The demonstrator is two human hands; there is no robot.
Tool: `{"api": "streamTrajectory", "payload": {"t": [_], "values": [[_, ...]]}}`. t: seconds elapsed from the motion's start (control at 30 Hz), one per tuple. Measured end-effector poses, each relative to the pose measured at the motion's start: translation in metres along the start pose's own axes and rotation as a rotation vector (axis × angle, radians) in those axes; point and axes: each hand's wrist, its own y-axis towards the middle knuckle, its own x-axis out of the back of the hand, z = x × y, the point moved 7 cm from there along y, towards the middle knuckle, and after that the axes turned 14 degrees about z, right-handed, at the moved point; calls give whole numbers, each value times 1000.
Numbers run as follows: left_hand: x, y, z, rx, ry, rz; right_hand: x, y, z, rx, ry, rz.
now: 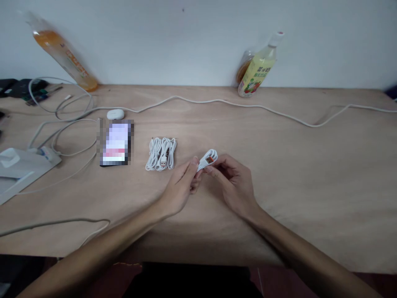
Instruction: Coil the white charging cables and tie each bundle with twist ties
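Note:
Between my two hands, above the wooden table, is a coiled white USB cable [208,159] with an orange-tinted plug at its far end. My left hand [182,182] pinches the near end of the coil between thumb and fingers. On the other side, my right hand [237,180] has its thumb and fingertips closed on the same cable. A pile of similar coiled white cables [161,154] lies on the table just left of and beyond my left hand, one USB plug showing on top.
Left of the cables lie a phone [116,142] with a blurred screen and a white earbud case [115,114]. A long white cord [217,100] crosses the back. Two bottles, one orange [65,58] and one yellow [259,68], stand near the wall. A white box [23,165] sits far left.

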Motion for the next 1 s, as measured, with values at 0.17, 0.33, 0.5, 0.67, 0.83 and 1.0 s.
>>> {"api": "streamTrajectory", "payload": {"t": [0.17, 0.33, 0.5, 0.67, 0.83, 1.0], "values": [[1, 0, 1, -8, 5, -2, -3, -2, 0, 26, -45, 0], [0, -2, -1, -30, 92, -1, -10, 0, -2, 25, 84, 67], [2, -8, -17, -155, 497, -46, -17, -1, -15, -40, 254, 108], [2, -12, -28, -244, 740, -19, -25, -3, -18, -157, 426, 222], [-6, -16, -40, -397, 855, 23, -27, -1, -11, -228, 508, 384], [4, -13, -39, -316, 759, -57, -19, 1, 4, -64, 269, 386]]}}
